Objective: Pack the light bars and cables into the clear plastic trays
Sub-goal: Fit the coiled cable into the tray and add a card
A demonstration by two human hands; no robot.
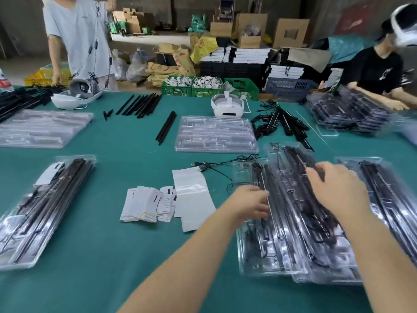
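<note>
Green cloth covers the wide surface, and behind its far edge there are cardboard boxes, green plastic crates and stacks of flat white and black boxes.

Near the right edge, close to the near side, two clear plastic trays filled with black light bars and thin black cables lie partly one over the other. The left hand rests on the left part of the front tray, fingers slightly bent and touching a light bar; I cannot tell if it pinches anything. The right hand lies flat on top of the bars, fingers straight and pressing down.

One more filled tray is at the right edge, and another filled tray with a white card is near the left edge. An empty clear plastic tray sits in the middle, toward the far side. Just left of the left hand lie a frosted plastic bag and a small pile of white paper leaflets. Loose black bars lie near the far edge, beside a white headset.
</note>
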